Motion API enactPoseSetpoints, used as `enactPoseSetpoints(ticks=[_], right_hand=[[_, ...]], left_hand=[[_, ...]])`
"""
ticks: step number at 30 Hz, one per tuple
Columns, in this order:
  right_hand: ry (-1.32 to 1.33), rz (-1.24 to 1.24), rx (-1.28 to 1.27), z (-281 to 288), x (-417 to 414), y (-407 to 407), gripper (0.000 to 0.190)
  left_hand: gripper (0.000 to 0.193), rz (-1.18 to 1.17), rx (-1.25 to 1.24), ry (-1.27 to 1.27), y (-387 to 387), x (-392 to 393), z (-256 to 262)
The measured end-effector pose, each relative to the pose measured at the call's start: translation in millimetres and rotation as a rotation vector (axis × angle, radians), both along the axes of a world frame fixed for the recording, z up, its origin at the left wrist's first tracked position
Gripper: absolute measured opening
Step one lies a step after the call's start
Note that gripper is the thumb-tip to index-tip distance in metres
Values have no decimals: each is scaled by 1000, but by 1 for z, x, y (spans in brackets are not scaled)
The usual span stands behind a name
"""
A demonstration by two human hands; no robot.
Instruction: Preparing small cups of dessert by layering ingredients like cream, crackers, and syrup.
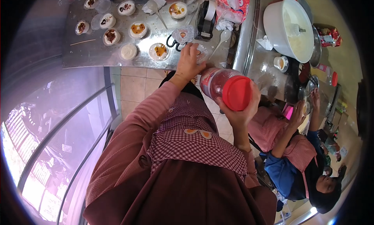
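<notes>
My right hand (244, 108) grips a clear plastic jar (215, 85) with a red screw lid (238, 93), held just off the front edge of the metal table. The jar bears a printed label and its lid faces me. Over the table edge, my left hand (189, 63) has its fingertips at a clear plastic lid or cup (201, 53); whether they grip it is hidden. Beyond those fingers lie black-handled scissors (174, 43) and a clump of printed clear plastic (183, 34). To the left stands a cup of white cream with orange topping (159, 51).
More dessert cups (138, 30) stand across the metal table (90, 54). A tape dispenser (205, 23), white plastic spoon (222, 39) and red packet (233, 4) sit near its right end. Right: a large white tub (286, 29) and a co-worker's hands (298, 114) at another counter.
</notes>
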State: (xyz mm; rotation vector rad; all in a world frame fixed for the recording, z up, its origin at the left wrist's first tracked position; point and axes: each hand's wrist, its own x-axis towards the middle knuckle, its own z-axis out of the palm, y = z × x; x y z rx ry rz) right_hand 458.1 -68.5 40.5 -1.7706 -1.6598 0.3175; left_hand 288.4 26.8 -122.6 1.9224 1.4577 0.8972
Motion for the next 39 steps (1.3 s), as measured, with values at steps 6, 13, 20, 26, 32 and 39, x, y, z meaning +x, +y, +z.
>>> enactPoseSetpoints(ticks=[6,13,20,26,32,39], right_hand=[[15,100,77,-17,-10,9,92],[53,207,106,-35,-21,27,93],[99,238,14,-37,-13,47,106],[-163,290,-150,13,-13,73,115],[-499,102,-375,24,-43,69,100],[-452,315,-337,30,-31,81,75]], left_hand=[[72,-60,-26,25,-3,-30,6],[69,-53,64,148,3,-39,13],[86,-371,26,-133,-1,-44,64],[107,-347,51,-227,0,-13,79],[109,-326,93,-304,-4,7,64],[105,-322,85,-298,5,9,60]])
